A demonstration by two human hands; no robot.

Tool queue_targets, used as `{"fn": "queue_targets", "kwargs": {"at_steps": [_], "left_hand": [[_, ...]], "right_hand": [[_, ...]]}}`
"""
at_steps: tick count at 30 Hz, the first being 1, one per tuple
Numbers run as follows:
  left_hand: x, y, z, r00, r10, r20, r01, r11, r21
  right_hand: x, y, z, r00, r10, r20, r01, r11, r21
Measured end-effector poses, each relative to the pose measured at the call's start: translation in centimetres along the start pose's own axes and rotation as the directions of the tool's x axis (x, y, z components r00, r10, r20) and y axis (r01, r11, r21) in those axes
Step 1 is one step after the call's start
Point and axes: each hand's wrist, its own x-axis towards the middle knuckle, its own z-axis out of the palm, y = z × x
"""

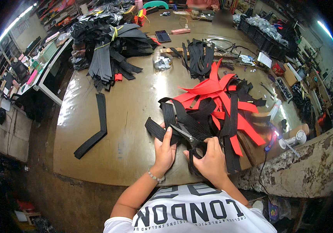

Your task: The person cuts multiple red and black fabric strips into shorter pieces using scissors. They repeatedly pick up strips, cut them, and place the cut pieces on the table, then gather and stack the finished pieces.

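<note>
Black webbing (155, 130) is pinched between the thumb and fingers of our left hand (164, 153), above the table (112, 167). We curl our right hand (212, 162) around the dark handles of the scissors (186, 134), blades pointing toward our left thumb. Red straps (209, 87) fan out beyond, among more black ones.

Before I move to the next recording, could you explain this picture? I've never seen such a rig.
There is no machine: a person works bare-handed. A wide fisheye camera worn on the head looks down, so straight edges bend. The left hand holds a black strap; the right hand holds scissors, their blades close to that strap. On the brown table lie red straps, a tied bundle of black straps toward the upper left, a phone and a clear tub.
</note>
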Motion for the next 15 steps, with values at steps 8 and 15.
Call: {"fn": "queue_targets", "kwargs": {"at_steps": [8, 15], "left_hand": [[-0.7, -0.3, 1.9, 0.989, -0.097, -0.115, 0.079, 0.985, -0.154], [-1.4, -1.1, 3.0, 0.988, -0.02, -0.15, 0.0, 0.992, -0.128]], "right_hand": [[0.4, 0.4, 1.9, 0.996, 0.075, -0.044, -0.072, 0.995, 0.072], [1.5, 1.4, 0.7, 0.994, -0.047, -0.096, 0.05, 0.998, 0.036]]}}
